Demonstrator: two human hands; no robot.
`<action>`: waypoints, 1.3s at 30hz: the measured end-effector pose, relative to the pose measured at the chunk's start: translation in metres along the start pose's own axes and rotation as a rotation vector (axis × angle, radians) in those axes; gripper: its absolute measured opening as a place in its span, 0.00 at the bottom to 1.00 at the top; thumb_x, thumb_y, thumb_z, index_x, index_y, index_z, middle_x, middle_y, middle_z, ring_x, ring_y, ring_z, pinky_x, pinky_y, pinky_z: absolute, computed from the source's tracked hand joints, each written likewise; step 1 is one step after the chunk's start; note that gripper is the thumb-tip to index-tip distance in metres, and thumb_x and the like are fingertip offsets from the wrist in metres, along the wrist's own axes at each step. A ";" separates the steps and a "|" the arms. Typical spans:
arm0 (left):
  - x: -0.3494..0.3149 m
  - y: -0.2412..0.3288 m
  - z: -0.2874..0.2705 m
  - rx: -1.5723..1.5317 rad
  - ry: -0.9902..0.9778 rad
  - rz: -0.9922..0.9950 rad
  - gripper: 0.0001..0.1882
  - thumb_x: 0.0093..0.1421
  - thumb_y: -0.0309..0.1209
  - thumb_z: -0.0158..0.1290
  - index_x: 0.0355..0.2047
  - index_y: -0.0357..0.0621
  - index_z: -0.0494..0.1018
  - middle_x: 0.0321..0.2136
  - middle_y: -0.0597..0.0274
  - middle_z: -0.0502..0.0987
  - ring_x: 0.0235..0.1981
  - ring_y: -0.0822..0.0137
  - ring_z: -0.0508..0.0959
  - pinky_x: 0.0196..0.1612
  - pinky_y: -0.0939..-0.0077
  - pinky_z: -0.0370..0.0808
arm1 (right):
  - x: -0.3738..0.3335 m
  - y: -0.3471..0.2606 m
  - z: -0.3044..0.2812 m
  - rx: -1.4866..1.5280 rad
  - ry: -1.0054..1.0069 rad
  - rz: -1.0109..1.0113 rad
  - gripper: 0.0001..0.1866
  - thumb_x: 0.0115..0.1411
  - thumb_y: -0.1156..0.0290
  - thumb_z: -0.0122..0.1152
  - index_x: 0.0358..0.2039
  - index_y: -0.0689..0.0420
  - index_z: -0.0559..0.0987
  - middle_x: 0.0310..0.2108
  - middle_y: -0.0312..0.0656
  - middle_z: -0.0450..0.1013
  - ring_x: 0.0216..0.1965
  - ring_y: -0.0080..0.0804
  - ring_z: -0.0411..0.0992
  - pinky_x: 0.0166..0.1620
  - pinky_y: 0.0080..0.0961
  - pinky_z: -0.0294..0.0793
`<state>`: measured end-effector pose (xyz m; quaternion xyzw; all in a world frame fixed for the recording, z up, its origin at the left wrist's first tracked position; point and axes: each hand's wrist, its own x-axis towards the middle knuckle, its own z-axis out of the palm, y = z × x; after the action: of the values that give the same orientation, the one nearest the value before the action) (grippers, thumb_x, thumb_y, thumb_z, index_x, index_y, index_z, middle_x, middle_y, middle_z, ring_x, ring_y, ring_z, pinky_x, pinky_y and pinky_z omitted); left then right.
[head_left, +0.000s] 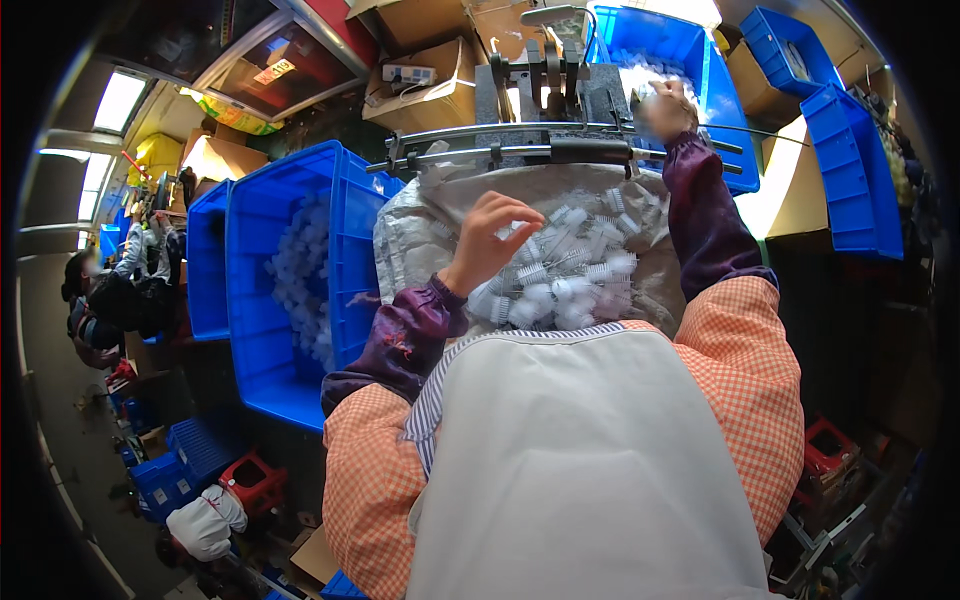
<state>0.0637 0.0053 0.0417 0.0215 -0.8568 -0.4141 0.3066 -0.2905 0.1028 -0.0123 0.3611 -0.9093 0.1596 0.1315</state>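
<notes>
"Bristled pieces point(575, 265), translucent white, lie heaped in front of you on the grey sheet point(398, 240), mostly toward its middle and right edge. Which of your hands is nearer to them?"

"Your left hand point(485, 238). It reaches in past the sheet's left edge, and its fingertips appear over the far-left side of the heap. From those fingertips, most of the pieces lie to the right and back toward your apron point(560, 420)."

"How do your fingers stand?"

"On the left, your forefinger and thumb curl toward each other. I can't tell whether the tips meet, and I see nothing between them. Your right hand point(668, 112) is blurred, so I can't tell whether it pinches anything."

"Where is that right hand, then?"

"Beyond the sheet's far edge and the metal rail point(460, 133), near the right end of the dark machine point(553, 80), just beside white pieces at the left edge of the far blue bin point(722, 80)."

"Do the heaped pieces share one direction?"

"No. Their long axes cross every way, so your left finger and thumb face a different angle at each piece. More white pieces fill the blue bin point(350, 235) off the sheet's left edge."
</notes>
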 end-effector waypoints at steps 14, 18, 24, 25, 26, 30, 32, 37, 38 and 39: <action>-0.004 0.012 0.051 0.418 -0.342 0.379 0.11 0.48 0.28 0.54 0.35 0.47 0.73 0.33 0.62 0.69 0.35 0.65 0.72 0.34 0.74 0.73 | -0.109 -0.120 -0.053 1.062 -1.115 -0.359 0.14 0.58 0.63 0.53 0.27 0.63 0.74 0.19 0.28 0.65 0.22 0.13 0.58 0.24 0.18 0.62; 0.000 0.010 0.039 0.354 -0.228 0.218 0.13 0.50 0.29 0.54 0.37 0.44 0.72 0.37 0.59 0.70 0.39 0.61 0.71 0.39 0.71 0.71 | -0.082 -0.106 -0.042 1.035 -0.927 -0.134 0.16 0.58 0.59 0.53 0.29 0.62 0.75 0.18 0.33 0.67 0.22 0.16 0.62 0.26 0.19 0.64; -0.014 -0.031 0.023 0.350 -0.550 -0.375 0.17 0.55 0.41 0.50 0.36 0.40 0.73 0.36 0.54 0.72 0.38 0.53 0.72 0.41 0.64 0.69 | -0.004 -0.061 0.030 0.166 -0.046 -0.247 0.09 0.55 0.65 0.50 0.32 0.52 0.75 0.33 0.41 0.71 0.40 0.42 0.68 0.43 0.35 0.67; -0.013 -0.032 0.021 0.315 -0.558 -0.346 0.15 0.54 0.39 0.50 0.35 0.40 0.74 0.36 0.53 0.72 0.37 0.53 0.73 0.40 0.65 0.70 | 0.002 -0.062 0.036 0.094 -0.015 -0.221 0.09 0.55 0.64 0.50 0.33 0.51 0.75 0.34 0.40 0.71 0.41 0.41 0.67 0.45 0.35 0.66; -0.015 -0.034 0.020 0.277 -0.568 -0.322 0.13 0.54 0.37 0.51 0.34 0.41 0.74 0.36 0.53 0.72 0.35 0.54 0.73 0.40 0.65 0.70 | 0.005 -0.063 0.041 0.062 -0.032 -0.216 0.09 0.55 0.64 0.50 0.33 0.51 0.75 0.35 0.40 0.71 0.42 0.40 0.67 0.45 0.35 0.66; -0.021 -0.038 0.016 0.132 -0.560 -0.306 0.06 0.51 0.27 0.51 0.29 0.41 0.75 0.33 0.52 0.74 0.32 0.55 0.75 0.37 0.68 0.71 | 0.013 -0.067 0.049 -0.023 -0.088 -0.190 0.10 0.56 0.64 0.49 0.36 0.51 0.75 0.37 0.38 0.71 0.45 0.39 0.65 0.46 0.36 0.65; -0.022 -0.041 0.017 0.114 -0.450 -0.297 0.07 0.50 0.24 0.50 0.30 0.39 0.75 0.30 0.53 0.74 0.30 0.57 0.75 0.35 0.71 0.72 | 0.015 -0.068 0.050 -0.020 -0.111 -0.187 0.11 0.56 0.63 0.48 0.37 0.51 0.75 0.38 0.38 0.71 0.45 0.40 0.65 0.46 0.36 0.64; -0.009 -0.028 0.008 0.041 -0.267 -0.395 0.08 0.49 0.21 0.49 0.30 0.37 0.75 0.25 0.55 0.75 0.25 0.65 0.76 0.30 0.76 0.72 | 0.018 -0.066 0.053 -0.022 -0.162 -0.198 0.12 0.57 0.61 0.46 0.37 0.50 0.74 0.39 0.38 0.71 0.46 0.40 0.64 0.47 0.36 0.63; -0.006 -0.027 0.006 0.019 -0.241 -0.410 0.08 0.49 0.20 0.48 0.30 0.36 0.75 0.25 0.55 0.75 0.24 0.66 0.76 0.29 0.77 0.72 | 0.019 -0.066 0.054 -0.017 -0.155 -0.205 0.12 0.57 0.61 0.46 0.37 0.50 0.74 0.39 0.38 0.71 0.46 0.40 0.64 0.47 0.36 0.62; -0.005 -0.027 0.005 -0.004 -0.215 -0.425 0.08 0.49 0.20 0.48 0.31 0.36 0.75 0.26 0.55 0.76 0.23 0.68 0.76 0.28 0.78 0.72 | 0.019 -0.065 0.054 -0.011 -0.147 -0.212 0.12 0.57 0.61 0.46 0.37 0.50 0.74 0.39 0.38 0.71 0.47 0.40 0.64 0.48 0.35 0.62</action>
<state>0.0588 -0.0080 0.0174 0.1564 -0.8600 -0.4708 0.1197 -0.2648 0.0256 -0.0424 0.4650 -0.8742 0.1128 0.0826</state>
